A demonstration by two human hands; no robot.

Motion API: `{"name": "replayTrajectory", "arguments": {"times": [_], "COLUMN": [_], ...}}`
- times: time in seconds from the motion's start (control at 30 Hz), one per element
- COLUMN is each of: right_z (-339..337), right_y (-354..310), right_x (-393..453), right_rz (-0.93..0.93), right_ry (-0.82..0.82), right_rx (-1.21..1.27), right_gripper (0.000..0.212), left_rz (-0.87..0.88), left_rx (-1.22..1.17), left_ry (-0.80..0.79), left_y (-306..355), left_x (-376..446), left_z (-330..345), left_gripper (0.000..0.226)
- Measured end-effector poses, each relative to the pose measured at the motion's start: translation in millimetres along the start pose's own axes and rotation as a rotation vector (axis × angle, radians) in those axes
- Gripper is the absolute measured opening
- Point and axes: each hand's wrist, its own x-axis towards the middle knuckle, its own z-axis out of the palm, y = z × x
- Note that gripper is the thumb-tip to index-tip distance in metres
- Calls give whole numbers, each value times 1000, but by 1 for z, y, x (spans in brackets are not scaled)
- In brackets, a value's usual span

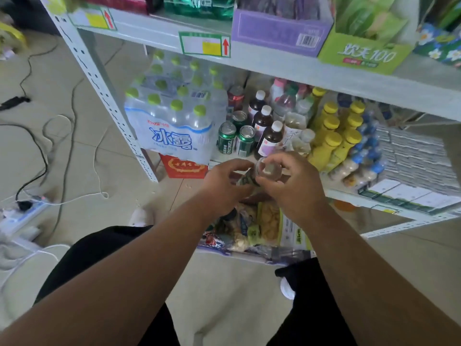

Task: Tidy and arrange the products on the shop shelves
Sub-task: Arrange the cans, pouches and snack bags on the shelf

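Note:
Both hands meet just in front of the lower shelf [389, 203]. My right hand [291, 186] grips a small clear bottle [268, 169] by its top end. My left hand [224, 186] closes around the bottle's lower part and its crumpled label. Behind them on the shelf stand green beer cans [226, 137], dark brown bottles with white caps [272, 137], and yellow-capped bottles [331, 143]. A shrink-wrapped pack of water bottles [172, 121] fills the shelf's left end.
Snack bags [254, 228] lie on the floor under my hands. A red carton [183, 167] sits beneath the water pack. A purple box [279, 31] and a green box [361, 53] stand on the upper shelf. Cables and a power strip [27, 208] lie on the floor at left.

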Motion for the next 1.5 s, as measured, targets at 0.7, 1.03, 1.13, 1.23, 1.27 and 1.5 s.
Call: {"name": "replayTrajectory", "arguments": {"times": [0.7, 1.03, 1.13, 1.23, 1.27, 1.5], "right_z": [173, 127, 98, 67, 56, -28], "right_y": [246, 187, 150, 111, 97, 9], "right_x": [26, 37, 32, 20, 15, -9], "right_rz": [320, 241, 178, 93, 75, -50], "right_ry": [-444, -295, -180, -99, -74, 127], "right_rx": [-544, -308, -249, -221, -208, -100], "right_gripper": [18, 13, 16, 19, 20, 15], "left_rz": [-324, -175, -113, -71, -51, 136], "left_rx": [299, 219, 180, 133, 132, 91], "left_ry": [-164, -89, -78, -43, -28, 53], "left_y": [-191, -135, -100, -65, -50, 61], "left_x": [79, 66, 51, 34, 27, -23], "left_z": [58, 45, 37, 26, 24, 13], "left_gripper": [39, 23, 37, 34, 32, 34]}}
